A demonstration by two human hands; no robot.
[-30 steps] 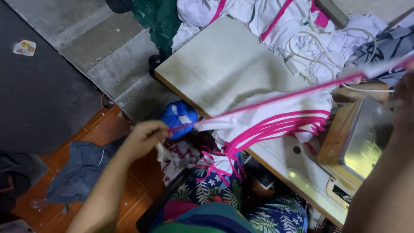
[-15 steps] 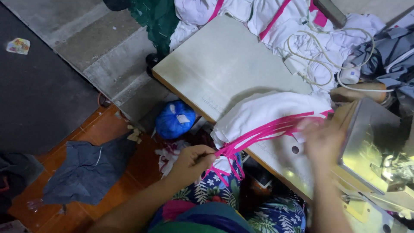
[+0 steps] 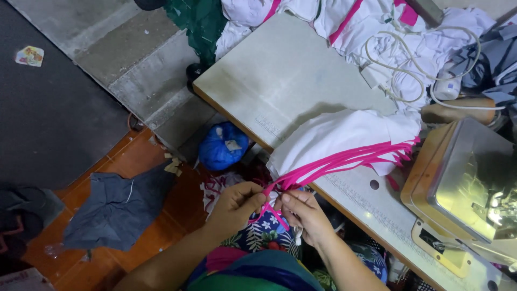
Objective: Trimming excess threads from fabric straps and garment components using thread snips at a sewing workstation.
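Gathering a bundle of pink strips (image 3: 344, 160) at the near edge of a pale sewing table (image 3: 291, 81), a person works with both hands just below the tabletop. The left hand (image 3: 237, 203) pinches the strip ends between thumb and curled fingers; the right hand (image 3: 304, 213) meets it, fingertips pressed on the same ends, so the two hands touch over the knot of pink. The strips run up and to the right across a folded white garment (image 3: 344, 137) that lies on the table beside the sewing machine (image 3: 468, 183) — its metal plate catching the light. By the look of it the strips are collected but not yet sorted or fed: the ends are bunched in the fingers, the white cloth sits short of the machine, and more white-and-pink pieces (image 3: 377, 21) are heaped at the far side with a coiled white cord (image 3: 398, 59). On the floor lie a blue bag (image 3: 223, 148) and a grey cloth (image 3: 118, 207).
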